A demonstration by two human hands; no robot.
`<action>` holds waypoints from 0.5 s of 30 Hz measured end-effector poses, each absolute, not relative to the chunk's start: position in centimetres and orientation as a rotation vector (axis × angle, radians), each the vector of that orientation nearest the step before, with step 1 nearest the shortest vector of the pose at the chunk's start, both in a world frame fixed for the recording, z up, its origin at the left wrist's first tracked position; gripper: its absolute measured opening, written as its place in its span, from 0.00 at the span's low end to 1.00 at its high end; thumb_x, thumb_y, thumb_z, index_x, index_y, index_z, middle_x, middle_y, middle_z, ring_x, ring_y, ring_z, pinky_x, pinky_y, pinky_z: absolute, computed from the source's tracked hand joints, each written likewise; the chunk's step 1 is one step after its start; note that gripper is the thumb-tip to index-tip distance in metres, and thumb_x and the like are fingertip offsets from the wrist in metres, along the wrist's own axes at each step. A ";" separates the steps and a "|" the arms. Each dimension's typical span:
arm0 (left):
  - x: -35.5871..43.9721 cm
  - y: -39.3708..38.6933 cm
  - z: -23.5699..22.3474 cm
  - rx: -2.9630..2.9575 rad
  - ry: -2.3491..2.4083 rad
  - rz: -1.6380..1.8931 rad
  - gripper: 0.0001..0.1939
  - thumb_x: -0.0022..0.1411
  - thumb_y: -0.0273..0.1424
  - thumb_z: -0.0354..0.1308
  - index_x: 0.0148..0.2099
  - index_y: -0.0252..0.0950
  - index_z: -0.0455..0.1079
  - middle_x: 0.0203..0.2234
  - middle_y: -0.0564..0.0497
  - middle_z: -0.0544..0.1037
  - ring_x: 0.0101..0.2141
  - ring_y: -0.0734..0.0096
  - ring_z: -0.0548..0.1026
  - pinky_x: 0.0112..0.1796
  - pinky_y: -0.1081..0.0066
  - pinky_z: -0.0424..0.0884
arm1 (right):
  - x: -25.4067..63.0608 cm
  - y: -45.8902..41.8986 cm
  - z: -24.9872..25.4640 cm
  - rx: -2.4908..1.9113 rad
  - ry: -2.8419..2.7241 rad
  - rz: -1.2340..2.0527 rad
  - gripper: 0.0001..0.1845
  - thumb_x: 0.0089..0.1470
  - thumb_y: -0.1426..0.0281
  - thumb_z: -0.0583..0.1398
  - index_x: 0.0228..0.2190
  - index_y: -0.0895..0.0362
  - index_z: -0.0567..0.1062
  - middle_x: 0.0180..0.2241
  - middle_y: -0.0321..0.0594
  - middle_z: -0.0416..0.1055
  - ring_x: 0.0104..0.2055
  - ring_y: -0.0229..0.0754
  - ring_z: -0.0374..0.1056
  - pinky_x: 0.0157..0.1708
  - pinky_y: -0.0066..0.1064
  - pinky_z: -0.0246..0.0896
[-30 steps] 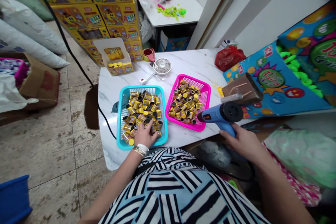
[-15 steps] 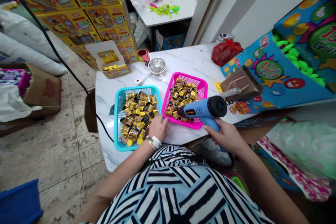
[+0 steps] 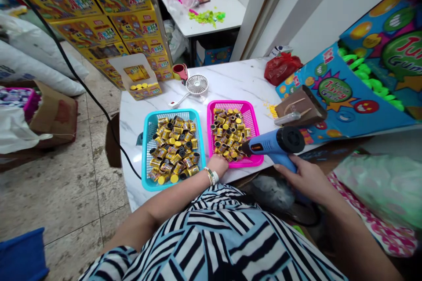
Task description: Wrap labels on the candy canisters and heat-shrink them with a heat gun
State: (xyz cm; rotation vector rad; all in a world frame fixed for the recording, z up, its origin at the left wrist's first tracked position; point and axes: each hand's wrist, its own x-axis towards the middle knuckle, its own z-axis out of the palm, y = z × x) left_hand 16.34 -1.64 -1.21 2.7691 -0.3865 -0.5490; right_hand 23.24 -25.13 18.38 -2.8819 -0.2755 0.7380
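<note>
My right hand (image 3: 305, 175) is wrapped round the grip of a blue heat gun (image 3: 268, 144). Its dark nozzle points left, over the near right part of a pink plastic basket (image 3: 258, 140). Small yellow-wrapped tubs (image 3: 232, 129), some with yellow or black ends showing, fill that basket. My left hand (image 3: 219, 165) is closed at the basket's near left corner, its fingers curled over the rim and partly hidden. Left of it stands a turquoise basket (image 3: 144, 153) heaped with similar little tubs (image 3: 176, 142).
Behind the baskets are a small white fan (image 3: 197, 84), a tape dispenser (image 3: 180, 71) and an open display box (image 3: 141, 83). At right stand a brown box (image 3: 301, 107), a red bag (image 3: 282, 68) and a large blue carton (image 3: 343, 96). A black cable (image 3: 89, 94) hangs at left.
My left hand has moved right, from the turquoise basket's edge to the pink basket's corner. The pink basket has turned straighter. The heat gun has shifted right and slightly nearer me.
</note>
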 end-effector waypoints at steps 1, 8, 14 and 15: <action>16.2 -2.1 -1.3 2.755 -0.396 -0.585 0.12 0.66 0.36 0.59 0.41 0.30 0.73 0.37 0.46 0.78 0.40 0.65 0.77 0.44 0.59 0.73 | 23.1 -25.2 18.4 -2.883 -0.303 0.759 0.23 0.55 0.48 0.53 0.39 0.53 0.71 0.22 0.40 0.74 0.29 0.52 0.74 0.31 0.34 0.60; 14.9 -2.1 0.2 2.596 -0.389 -0.541 0.16 0.57 0.44 0.66 0.32 0.35 0.78 0.27 0.46 0.79 0.33 0.64 0.79 0.36 0.68 0.73 | 23.0 -23.9 17.4 -3.034 -0.352 0.608 0.25 0.58 0.50 0.52 0.43 0.56 0.73 0.28 0.49 0.77 0.35 0.58 0.76 0.31 0.36 0.60; 12.1 3.4 1.4 2.615 0.041 -0.185 0.19 0.73 0.38 0.45 0.50 0.37 0.75 0.41 0.44 0.79 0.44 0.65 0.76 0.47 0.67 0.70 | 24.5 -24.0 17.8 -3.026 -0.332 0.256 0.26 0.56 0.50 0.55 0.43 0.58 0.74 0.20 0.43 0.72 0.27 0.57 0.74 0.27 0.36 0.59; 11.2 4.7 1.2 2.634 0.136 -0.147 0.20 0.73 0.37 0.44 0.51 0.35 0.74 0.42 0.41 0.79 0.45 0.62 0.76 0.48 0.64 0.70 | 24.7 -24.3 18.0 -3.021 -0.359 0.207 0.26 0.55 0.50 0.55 0.42 0.58 0.75 0.19 0.43 0.72 0.26 0.57 0.73 0.26 0.36 0.58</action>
